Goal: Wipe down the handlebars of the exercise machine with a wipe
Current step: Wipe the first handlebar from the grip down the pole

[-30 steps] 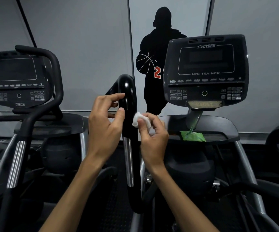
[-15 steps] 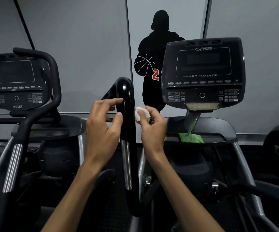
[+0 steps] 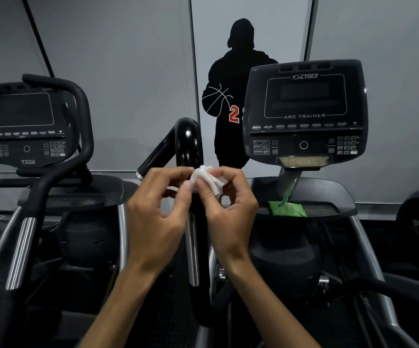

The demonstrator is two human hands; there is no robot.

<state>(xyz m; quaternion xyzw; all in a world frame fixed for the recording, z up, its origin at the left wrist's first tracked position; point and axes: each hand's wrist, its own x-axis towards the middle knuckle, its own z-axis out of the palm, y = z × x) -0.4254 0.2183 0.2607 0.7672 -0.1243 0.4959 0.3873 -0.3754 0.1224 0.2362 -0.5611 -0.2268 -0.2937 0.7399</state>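
A glossy black handlebar (image 3: 187, 144) rises in the centre and curves over at its top, with a silver strip lower on its shaft. A crumpled white wipe (image 3: 207, 179) sits in front of the bar at about mid height. My left hand (image 3: 158, 217) pinches the wipe's left edge with thumb and forefinger. My right hand (image 3: 228, 212) pinches its right side, fingers curled round it. Both hands meet in front of the handlebar and hide that stretch of it.
The Arc Trainer console (image 3: 303, 114) stands to the right above a tray (image 3: 339, 204) holding a green wipe packet (image 3: 287, 209). A second machine with its console (image 3: 25, 124) and black handlebar (image 3: 77, 151) stands to the left. A wall lies behind.
My left hand let go of the handlebar and came across to the wipe. Both hands now pinch the wipe together in front of the bar.
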